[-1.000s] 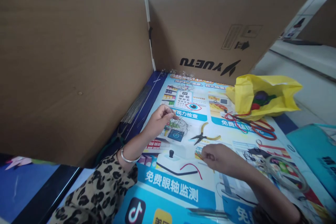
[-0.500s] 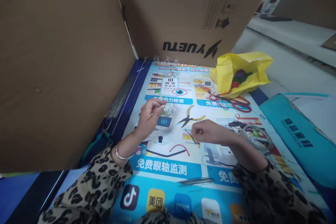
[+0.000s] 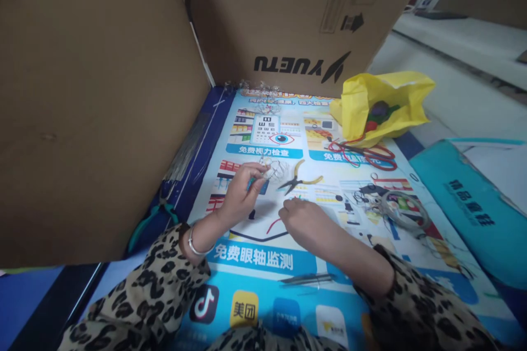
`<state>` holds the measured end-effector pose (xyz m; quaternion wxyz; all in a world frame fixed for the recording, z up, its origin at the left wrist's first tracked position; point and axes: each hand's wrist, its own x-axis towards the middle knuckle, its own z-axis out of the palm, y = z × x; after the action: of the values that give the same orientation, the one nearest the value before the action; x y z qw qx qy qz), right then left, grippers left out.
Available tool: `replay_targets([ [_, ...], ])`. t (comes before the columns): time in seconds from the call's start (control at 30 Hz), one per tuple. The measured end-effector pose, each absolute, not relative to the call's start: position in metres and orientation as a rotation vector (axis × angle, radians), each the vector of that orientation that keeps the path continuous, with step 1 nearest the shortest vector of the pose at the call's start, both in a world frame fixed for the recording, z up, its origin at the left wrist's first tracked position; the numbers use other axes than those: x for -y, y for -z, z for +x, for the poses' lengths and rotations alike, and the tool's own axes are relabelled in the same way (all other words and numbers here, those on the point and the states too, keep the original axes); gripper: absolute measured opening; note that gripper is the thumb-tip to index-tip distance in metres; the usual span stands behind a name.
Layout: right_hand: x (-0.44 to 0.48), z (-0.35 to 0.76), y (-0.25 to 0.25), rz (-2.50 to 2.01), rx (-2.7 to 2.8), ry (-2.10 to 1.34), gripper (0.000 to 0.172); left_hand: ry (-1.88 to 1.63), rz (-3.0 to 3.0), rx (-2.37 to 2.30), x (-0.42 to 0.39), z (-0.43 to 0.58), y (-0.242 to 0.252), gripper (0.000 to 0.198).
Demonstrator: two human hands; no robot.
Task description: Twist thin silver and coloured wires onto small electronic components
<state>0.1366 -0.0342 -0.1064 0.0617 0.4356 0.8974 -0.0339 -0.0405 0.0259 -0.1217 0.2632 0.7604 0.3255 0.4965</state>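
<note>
My left hand [image 3: 242, 192] is closed in a pinch on a tangle of thin silver wire [image 3: 278, 170], which spreads out to the right of the fingertips. My right hand [image 3: 302, 220] is to the right and nearer to me, its fingers curled together. Whatever it may hold is hidden behind the fingers. Just beyond it lie small pliers [image 3: 297, 180] with yellow handles, their handles spread apart. A printed poster sheet [image 3: 263, 299] covers the surface under both hands.
Cardboard panels [image 3: 102, 109] stand at the left and back. A yellow bag [image 3: 358, 104] with coloured balls lies at the right, beside red-handled scissors [image 3: 370, 154]. A wire coil [image 3: 405, 211], teal-handled pliers [image 3: 158, 211], thin metal rods [image 3: 308, 279] and more wire tangles [image 3: 265, 100] lie around.
My right hand has moved left, closer to my left hand. The left hand has shifted slightly right and down, with the wire still pinched. Coloured strands beside my right hand are now out of sight.
</note>
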Motion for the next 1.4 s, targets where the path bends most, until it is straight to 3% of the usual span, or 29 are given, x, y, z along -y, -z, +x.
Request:
replay_targets([
  [0.17,0.027,0.137,0.118,1.493,-2.787,0.273,0.015,-1.33,1.953,-0.95,-0.015,-0.041,0.126,0.004],
  [0.27,0.019,0.147,0.118,1.737,-2.747,1.17,0.01,-1.342,1.825,-0.953,-0.011,-0.041,0.13,0.004],
  [0.33,0.014,0.153,0.117,1.778,-2.411,2.007,0.004,-1.349,1.75,-0.926,-0.008,-0.04,0.131,0.004],
  [0.4,0.01,0.156,0.117,1.71,-1.999,2.622,0.01,-1.355,1.679,-0.899,-0.005,-0.039,0.132,0.004],
  [0.5,0.007,0.158,0.117,1.627,-1.649,3.084,0.018,-1.354,1.58,-0.886,-0.002,-0.037,0.131,0.004],
  [0.6,0.005,0.159,0.117,1.607,-1.54,3.285,0.015,-1.349,1.462,-0.896,-0.001,-0.035,0.129,0.005],
  [0.73,0.004,0.163,0.114,1.726,-1.648,3.224,0.003,-1.375,1.239,-0.925,-0.002,-0.033,0.125,0.007],
  [0.8,0.005,0.166,0.112,1.784,-1.846,3.047,0.006,-1.41,1.135,-0.944,-0.003,-0.032,0.124,0.008],
  [1.07,0.012,0.156,0.098,2.138,-2.631,1.812,0.016,-1.444,0.937,-0.954,0.003,-0.025,0.116,0.011],
  [1.17,0.013,0.149,0.1,2.232,-2.76,1.511,0.017,-1.409,1.038,-1.012,0.012,-0.023,0.114,0.012],
  [1.27,0.013,0.146,0.105,2.358,-2.685,1.511,0.021,-1.414,1.112,-0.99,0.022,-0.021,0.116,0.01],
  [1.4,0.013,0.143,0.106,2.472,-2.385,1.898,0.026,-1.384,1.265,-0.967,0.031,-0.019,0.119,0.006],
])
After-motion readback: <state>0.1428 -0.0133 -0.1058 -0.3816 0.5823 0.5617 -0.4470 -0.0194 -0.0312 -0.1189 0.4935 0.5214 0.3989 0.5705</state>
